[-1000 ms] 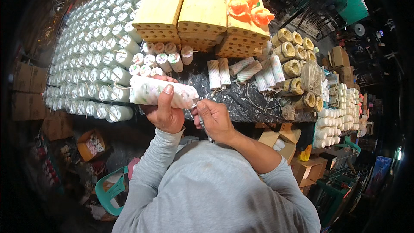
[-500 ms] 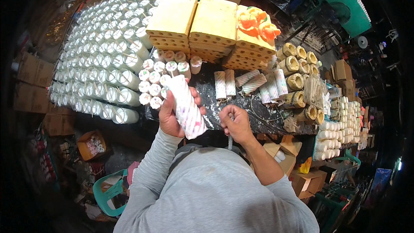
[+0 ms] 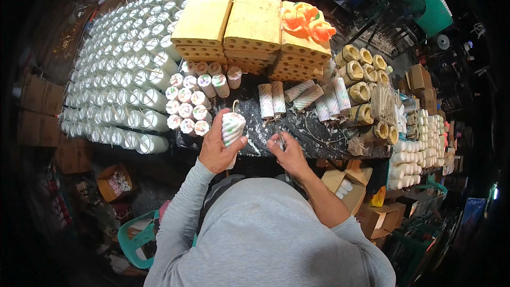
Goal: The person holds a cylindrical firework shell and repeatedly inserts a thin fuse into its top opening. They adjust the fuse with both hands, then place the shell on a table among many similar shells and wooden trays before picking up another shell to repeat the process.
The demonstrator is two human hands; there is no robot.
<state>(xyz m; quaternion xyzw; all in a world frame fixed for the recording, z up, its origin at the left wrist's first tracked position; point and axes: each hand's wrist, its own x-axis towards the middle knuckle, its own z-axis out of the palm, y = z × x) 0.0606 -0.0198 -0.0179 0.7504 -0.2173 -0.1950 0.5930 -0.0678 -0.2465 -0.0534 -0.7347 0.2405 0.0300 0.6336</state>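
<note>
My left hand [image 3: 215, 146] is closed around a white pillar candle [image 3: 232, 127] with spiral ridges and pale green and pink streaks. The candle stands nearly upright in my grip, its wick pointing up and its lower part partly covered by my fingers. To its right, apart from it, my right hand [image 3: 290, 157] is closed on a slim grey metal tool [image 3: 281, 141]; most of the tool is hidden in the fist. Left of the held candle, several white candles with coloured tops [image 3: 185, 95] stand grouped on the black-covered table [image 3: 255, 141].
Rows of glass jars with white wax [image 3: 125, 82] fill the table's left. Yellow blocks with holes [image 3: 252, 21] are stacked at the back, orange flowers [image 3: 308, 21] on top. Striped candles [image 3: 308, 97] and hollow yellowish cylinders [image 3: 359, 93] lie right. A green chair [image 3: 135, 242] stands lower left.
My left hand has turned the candle from a slant to nearly upright, with its wick end now up. My right hand stays close by, still gripping the tool, which now shows less below the fist.
</note>
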